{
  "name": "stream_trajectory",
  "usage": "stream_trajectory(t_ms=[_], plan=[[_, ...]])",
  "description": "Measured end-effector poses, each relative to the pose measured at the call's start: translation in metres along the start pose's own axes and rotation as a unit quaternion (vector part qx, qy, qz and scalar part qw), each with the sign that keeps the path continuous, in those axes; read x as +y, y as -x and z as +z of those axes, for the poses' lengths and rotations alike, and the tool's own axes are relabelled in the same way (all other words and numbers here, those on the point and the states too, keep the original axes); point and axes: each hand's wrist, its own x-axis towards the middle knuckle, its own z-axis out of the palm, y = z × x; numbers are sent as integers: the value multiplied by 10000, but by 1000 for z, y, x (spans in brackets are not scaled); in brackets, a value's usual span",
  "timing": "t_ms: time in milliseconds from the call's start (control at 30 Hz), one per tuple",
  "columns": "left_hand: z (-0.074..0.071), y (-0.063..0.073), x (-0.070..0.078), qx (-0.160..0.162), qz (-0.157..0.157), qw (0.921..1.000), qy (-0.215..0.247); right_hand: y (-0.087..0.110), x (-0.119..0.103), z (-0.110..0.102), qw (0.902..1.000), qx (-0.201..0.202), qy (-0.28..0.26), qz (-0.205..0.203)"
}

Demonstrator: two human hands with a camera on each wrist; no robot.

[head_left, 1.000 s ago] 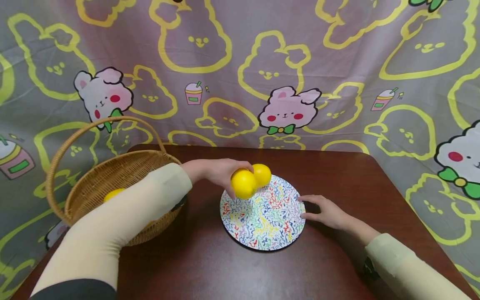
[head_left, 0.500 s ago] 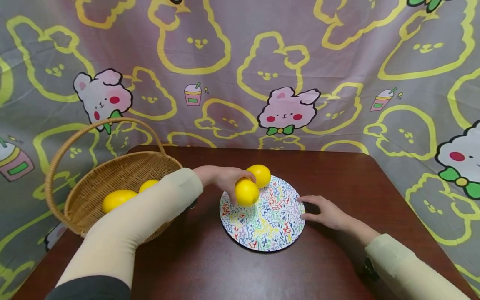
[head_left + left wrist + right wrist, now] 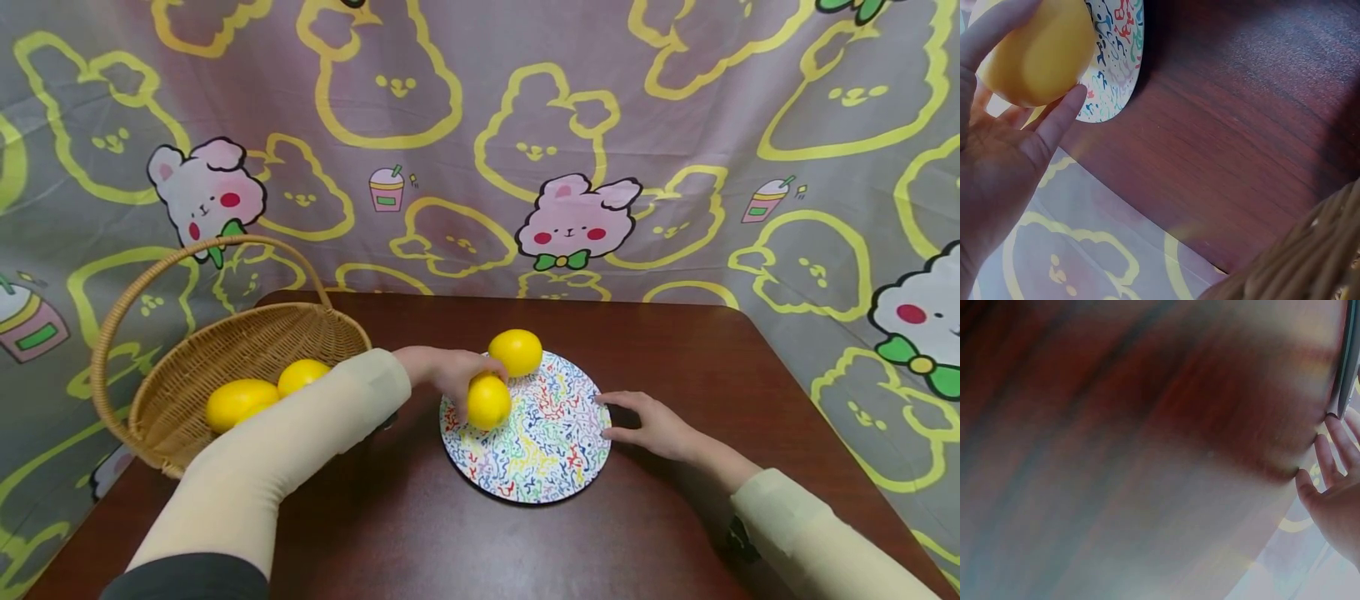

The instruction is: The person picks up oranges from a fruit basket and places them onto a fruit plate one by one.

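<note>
My left hand (image 3: pixel 456 377) grips a lemon (image 3: pixel 489 403) low over the left part of a round, colourfully patterned board (image 3: pixel 543 454). Whether this lemon touches the board, I cannot tell. In the left wrist view, fingers and thumb wrap the lemon (image 3: pixel 1047 53) beside the board's rim (image 3: pixel 1124 81). A second lemon (image 3: pixel 517 352) lies just behind, at the board's back left edge. At the right rim, my right hand (image 3: pixel 658 423) touches the board with thumb and fingers extended. The right wrist view shows the same hand (image 3: pixel 1338 500) with fingers spread, near a dark edge.
A wicker basket (image 3: pixel 225 337) with a tall hoop handle (image 3: pixel 123 304) stands left on the brown table (image 3: pixel 450 542). Several lemons (image 3: pixel 238 402) lie inside, partly behind my left sleeve (image 3: pixel 292 450). A patterned cloth (image 3: pixel 442 92) hangs behind and at both sides.
My left hand has lowered the lemon toward the board and nearer to me. The lemon behind has settled slightly left. The arm's shift uncovers more lemons in the basket. My right hand stays put.
</note>
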Motion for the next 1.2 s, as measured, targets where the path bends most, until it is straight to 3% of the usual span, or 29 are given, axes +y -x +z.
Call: stream_trajectory(t_ms=[533, 800, 1200], plan=[[1, 0, -11, 130, -142, 9997, 116, 2, -2, 1, 10000, 8, 46, 60], [-2, 1, -7, 112, -362, 9991, 168, 2, -3, 0, 10000, 15, -5, 79], [-4, 4, -4, 125, -381, 9989, 234, 2, -5, -1, 10000, 8, 12, 61]])
